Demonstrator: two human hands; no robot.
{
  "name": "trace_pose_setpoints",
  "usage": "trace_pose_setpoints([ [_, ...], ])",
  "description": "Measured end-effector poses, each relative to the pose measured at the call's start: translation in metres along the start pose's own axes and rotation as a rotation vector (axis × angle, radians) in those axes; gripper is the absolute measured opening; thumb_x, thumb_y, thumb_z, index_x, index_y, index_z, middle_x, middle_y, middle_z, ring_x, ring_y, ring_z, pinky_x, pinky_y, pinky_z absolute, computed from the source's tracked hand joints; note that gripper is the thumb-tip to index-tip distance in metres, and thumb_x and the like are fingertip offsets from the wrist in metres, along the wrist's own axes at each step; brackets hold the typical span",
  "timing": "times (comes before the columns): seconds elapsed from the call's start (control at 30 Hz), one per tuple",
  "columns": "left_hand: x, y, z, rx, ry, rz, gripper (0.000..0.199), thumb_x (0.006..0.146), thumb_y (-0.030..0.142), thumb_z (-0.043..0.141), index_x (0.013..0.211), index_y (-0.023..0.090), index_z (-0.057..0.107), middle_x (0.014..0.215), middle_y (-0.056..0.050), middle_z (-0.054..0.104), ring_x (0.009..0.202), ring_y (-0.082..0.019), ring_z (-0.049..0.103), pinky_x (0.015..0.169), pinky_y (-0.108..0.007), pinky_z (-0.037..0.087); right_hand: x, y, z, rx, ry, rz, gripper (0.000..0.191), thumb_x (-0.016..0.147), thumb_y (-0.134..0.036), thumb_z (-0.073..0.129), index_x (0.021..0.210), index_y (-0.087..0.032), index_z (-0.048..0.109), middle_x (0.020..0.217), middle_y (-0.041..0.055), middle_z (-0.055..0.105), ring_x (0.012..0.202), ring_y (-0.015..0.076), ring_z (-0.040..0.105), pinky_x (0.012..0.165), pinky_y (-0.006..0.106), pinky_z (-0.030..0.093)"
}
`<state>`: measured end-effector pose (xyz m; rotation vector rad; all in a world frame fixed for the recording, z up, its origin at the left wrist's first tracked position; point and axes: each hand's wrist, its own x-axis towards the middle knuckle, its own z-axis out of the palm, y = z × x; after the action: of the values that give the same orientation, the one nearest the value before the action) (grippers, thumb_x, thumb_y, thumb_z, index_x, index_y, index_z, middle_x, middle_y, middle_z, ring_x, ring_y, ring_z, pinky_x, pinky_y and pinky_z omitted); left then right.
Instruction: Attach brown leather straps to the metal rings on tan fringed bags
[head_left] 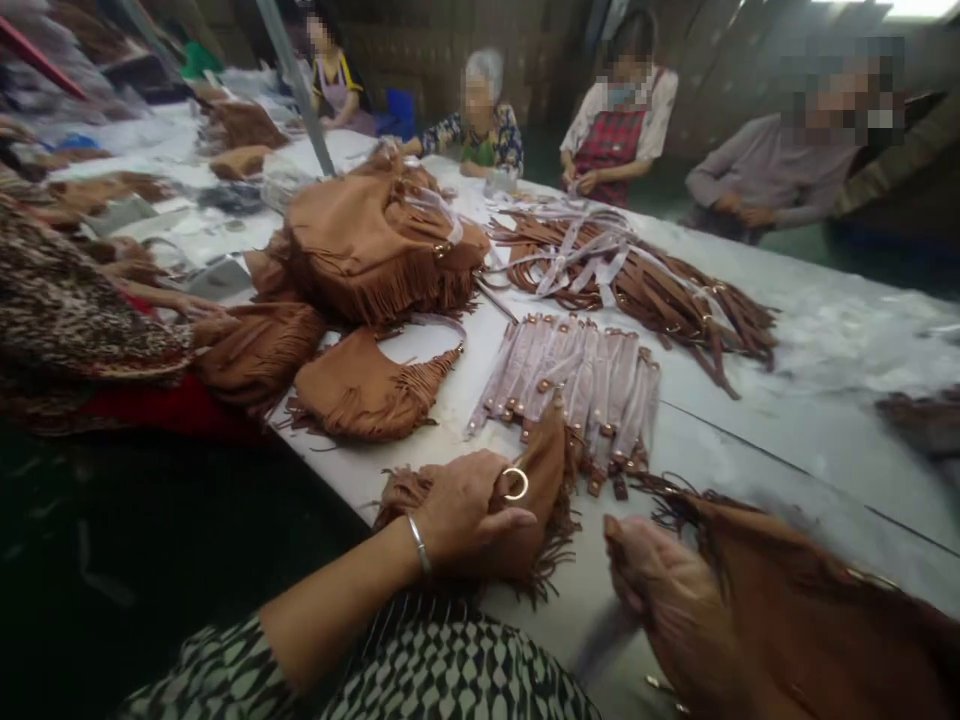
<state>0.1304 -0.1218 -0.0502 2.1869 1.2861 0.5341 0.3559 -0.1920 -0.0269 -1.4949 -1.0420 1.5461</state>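
My left hand (469, 515), with a silver bangle at the wrist, is closed on a brown fringed bag (546, 455) near the table edge. A gold ring (515, 484) stands out from the bag beside my fingers. To the right, my right hand (671, 580) pinches a strap, whose brown end (613, 535) pokes up past the fingertips. A pale, blurred length hangs below that hand. Just beyond both hands lies a row of plastic-wrapped short straps (592, 380) with brown ends and gold fittings. Another brown bag (810, 590) lies close by my right hand.
A finished-looking fringed bag (375, 385) and a large heap of brown bags (360, 240) are at the left. Long brown straps (637, 270) pile up behind the row. Several co-workers sit around the white table (750, 440); a co-worker's patterned sleeve (82, 300) is close on the left.
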Motion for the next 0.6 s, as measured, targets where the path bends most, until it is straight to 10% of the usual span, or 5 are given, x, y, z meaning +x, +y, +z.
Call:
trace_pose_setpoints([
  [0.6, -0.006, -0.004, 0.026, -0.199, -0.006, 0.321, 0.023, 0.082, 0.037, 0.051, 0.088, 0.015, 0.053, 0.073, -0.004, 0.055, 0.069, -0.016, 0.049, 0.065, -0.03, 0.04, 0.038, -0.001, 0.026, 0.069, -0.061, 0.133, 0.037, 0.072, -0.049, 0.063, 0.073, -0.016, 0.045, 0.054, -0.008, 0.039, 0.042, 0.0035, 0.028, 0.04, 0.019, 0.019],
])
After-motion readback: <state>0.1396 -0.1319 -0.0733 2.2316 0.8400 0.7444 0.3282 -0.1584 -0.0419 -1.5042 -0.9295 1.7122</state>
